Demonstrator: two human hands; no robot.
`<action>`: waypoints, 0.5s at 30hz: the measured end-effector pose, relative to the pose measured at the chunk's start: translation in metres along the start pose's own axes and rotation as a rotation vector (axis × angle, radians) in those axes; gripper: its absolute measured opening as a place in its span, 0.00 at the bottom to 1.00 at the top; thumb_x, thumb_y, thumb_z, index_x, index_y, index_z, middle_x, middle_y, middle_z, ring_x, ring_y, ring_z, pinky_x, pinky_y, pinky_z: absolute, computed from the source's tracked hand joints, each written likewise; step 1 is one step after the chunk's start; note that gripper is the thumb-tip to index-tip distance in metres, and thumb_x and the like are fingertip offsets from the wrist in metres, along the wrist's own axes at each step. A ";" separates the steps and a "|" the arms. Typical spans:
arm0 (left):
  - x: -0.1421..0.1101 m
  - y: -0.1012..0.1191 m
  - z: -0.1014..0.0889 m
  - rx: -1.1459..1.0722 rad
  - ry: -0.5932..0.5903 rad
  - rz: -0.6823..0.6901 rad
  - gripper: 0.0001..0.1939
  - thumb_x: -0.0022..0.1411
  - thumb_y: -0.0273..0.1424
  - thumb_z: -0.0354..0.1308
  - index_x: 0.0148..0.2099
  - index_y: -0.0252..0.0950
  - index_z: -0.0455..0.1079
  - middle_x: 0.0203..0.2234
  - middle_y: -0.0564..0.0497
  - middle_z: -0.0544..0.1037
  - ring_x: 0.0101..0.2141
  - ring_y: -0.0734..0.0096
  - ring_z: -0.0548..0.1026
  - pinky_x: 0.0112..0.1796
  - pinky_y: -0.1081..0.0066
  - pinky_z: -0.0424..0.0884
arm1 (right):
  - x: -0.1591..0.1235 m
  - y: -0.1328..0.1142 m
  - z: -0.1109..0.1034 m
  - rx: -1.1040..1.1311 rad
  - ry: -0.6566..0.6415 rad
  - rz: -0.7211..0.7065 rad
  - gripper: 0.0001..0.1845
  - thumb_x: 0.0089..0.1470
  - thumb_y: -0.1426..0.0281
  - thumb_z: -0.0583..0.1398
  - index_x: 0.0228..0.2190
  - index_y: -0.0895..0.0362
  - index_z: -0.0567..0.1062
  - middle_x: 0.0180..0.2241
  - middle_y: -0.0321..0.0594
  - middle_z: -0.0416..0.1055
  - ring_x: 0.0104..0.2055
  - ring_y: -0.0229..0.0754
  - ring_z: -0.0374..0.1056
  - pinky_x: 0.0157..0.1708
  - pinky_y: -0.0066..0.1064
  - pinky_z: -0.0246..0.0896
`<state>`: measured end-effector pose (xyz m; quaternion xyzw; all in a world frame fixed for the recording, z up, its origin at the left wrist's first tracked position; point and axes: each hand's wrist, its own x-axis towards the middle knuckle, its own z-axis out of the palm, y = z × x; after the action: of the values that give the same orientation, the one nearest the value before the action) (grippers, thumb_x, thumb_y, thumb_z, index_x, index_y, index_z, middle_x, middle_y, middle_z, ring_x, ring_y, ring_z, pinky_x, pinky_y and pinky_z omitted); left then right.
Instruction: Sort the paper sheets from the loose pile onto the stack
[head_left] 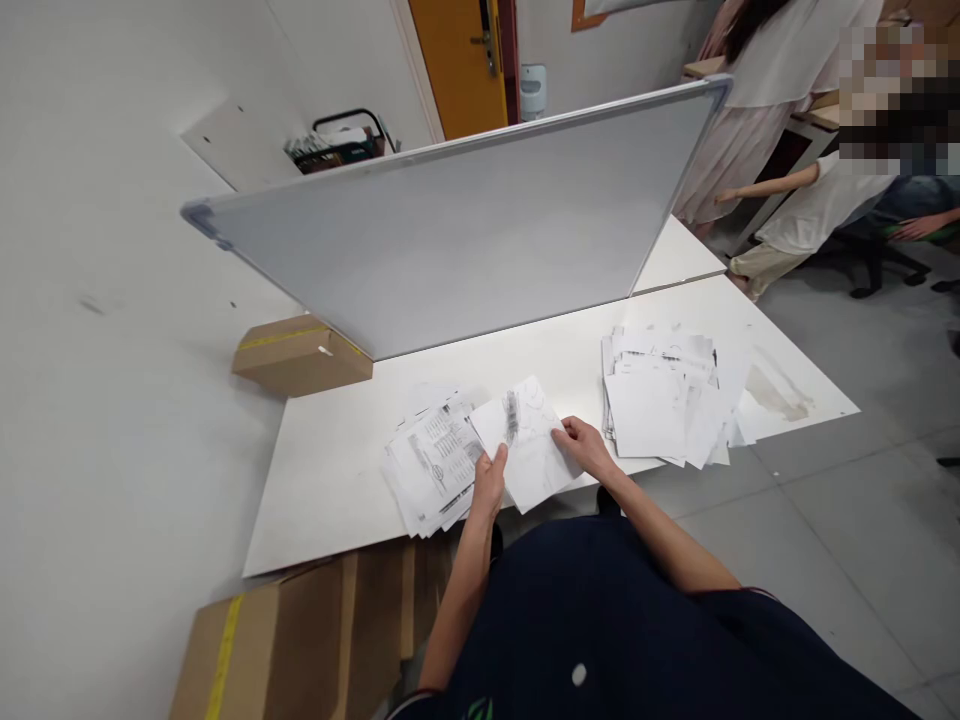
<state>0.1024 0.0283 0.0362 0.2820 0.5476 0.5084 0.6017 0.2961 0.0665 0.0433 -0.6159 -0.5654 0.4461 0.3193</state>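
Between my two hands is a sheet of paper (534, 470) with a dark scribble and faint pencil lines, held above the front edge of the white table (322, 470). My left hand (489, 482) is closed on its left edge, thumb on top. At its right edge, my right hand (583, 445) pinches the same sheet. Whether more sheets lie beneath it I cannot tell. Left of my left hand lies a fanned pile of printed papers (435, 465). A larger, untidy stack of papers (660, 400) is to the right of my right hand.
A whiteboard (465, 240) stands along the back of the table. One cardboard box (300, 355) sits at the left end; more cardboard boxes (300, 640) are below the front edge. People, one in a white shirt (810, 205), are at the upper right.
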 end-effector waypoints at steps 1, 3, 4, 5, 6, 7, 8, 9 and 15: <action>0.000 -0.001 -0.001 0.033 0.007 0.019 0.26 0.54 0.44 0.56 0.49 0.31 0.67 0.42 0.42 0.76 0.47 0.59 0.72 0.49 0.61 0.66 | 0.001 0.000 -0.002 0.012 0.024 -0.007 0.17 0.44 0.56 0.58 0.33 0.54 0.71 0.31 0.39 0.71 0.35 0.43 0.65 0.34 0.33 0.59; 0.000 -0.001 -0.003 0.123 0.009 0.050 0.24 0.54 0.44 0.56 0.47 0.31 0.69 0.39 0.44 0.77 0.47 0.60 0.71 0.49 0.62 0.66 | 0.005 -0.001 -0.006 0.118 -0.010 -0.020 0.24 0.42 0.57 0.61 0.41 0.53 0.69 0.40 0.42 0.70 0.42 0.45 0.65 0.39 0.35 0.60; 0.000 0.000 -0.004 0.172 -0.001 0.063 0.23 0.53 0.44 0.57 0.45 0.31 0.70 0.37 0.45 0.78 0.47 0.59 0.71 0.48 0.62 0.66 | 0.007 -0.001 -0.007 0.208 -0.082 -0.019 0.26 0.41 0.58 0.62 0.43 0.54 0.68 0.41 0.43 0.70 0.43 0.45 0.65 0.40 0.36 0.60; 0.000 0.001 -0.004 0.218 -0.015 0.076 0.22 0.53 0.43 0.57 0.44 0.31 0.71 0.36 0.45 0.78 0.46 0.59 0.72 0.48 0.63 0.66 | 0.009 -0.001 -0.008 0.308 -0.174 -0.011 0.26 0.41 0.58 0.62 0.43 0.55 0.69 0.40 0.43 0.71 0.43 0.45 0.66 0.40 0.36 0.60; 0.000 0.002 -0.005 0.257 -0.031 0.095 0.22 0.52 0.43 0.58 0.43 0.31 0.71 0.35 0.46 0.78 0.45 0.59 0.72 0.48 0.62 0.66 | 0.010 -0.002 -0.009 0.400 -0.258 -0.002 0.24 0.41 0.59 0.62 0.41 0.56 0.70 0.38 0.42 0.72 0.41 0.45 0.67 0.40 0.37 0.61; 0.000 0.003 -0.004 0.287 -0.043 0.119 0.21 0.52 0.42 0.58 0.42 0.31 0.72 0.35 0.46 0.78 0.45 0.59 0.72 0.48 0.62 0.66 | 0.012 -0.002 -0.008 0.468 -0.312 0.007 0.21 0.41 0.60 0.62 0.38 0.57 0.71 0.34 0.41 0.73 0.38 0.44 0.68 0.39 0.37 0.61; 0.000 0.005 -0.004 0.308 -0.041 0.147 0.21 0.52 0.42 0.59 0.42 0.31 0.71 0.36 0.46 0.78 0.45 0.59 0.72 0.48 0.61 0.65 | 0.012 -0.002 -0.007 0.510 -0.328 0.013 0.18 0.41 0.60 0.62 0.34 0.57 0.72 0.31 0.39 0.73 0.35 0.43 0.68 0.39 0.36 0.62; 0.001 0.007 -0.003 0.322 -0.030 0.175 0.21 0.52 0.42 0.59 0.43 0.32 0.71 0.37 0.45 0.78 0.44 0.60 0.73 0.48 0.61 0.65 | 0.013 -0.001 -0.005 0.528 -0.313 0.013 0.15 0.41 0.61 0.62 0.31 0.57 0.72 0.29 0.37 0.72 0.33 0.41 0.68 0.38 0.36 0.62; 0.005 0.006 -0.002 0.360 -0.040 0.327 0.16 0.54 0.38 0.57 0.44 0.37 0.71 0.42 0.46 0.76 0.46 0.63 0.71 0.50 0.62 0.62 | 0.012 0.015 0.006 0.488 -0.171 -0.090 0.09 0.45 0.64 0.61 0.29 0.56 0.72 0.34 0.38 0.73 0.39 0.41 0.67 0.42 0.35 0.59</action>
<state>0.0985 0.0347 0.0397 0.4797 0.5644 0.4875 0.4622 0.2961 0.0748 0.0252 -0.4549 -0.4927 0.6053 0.4289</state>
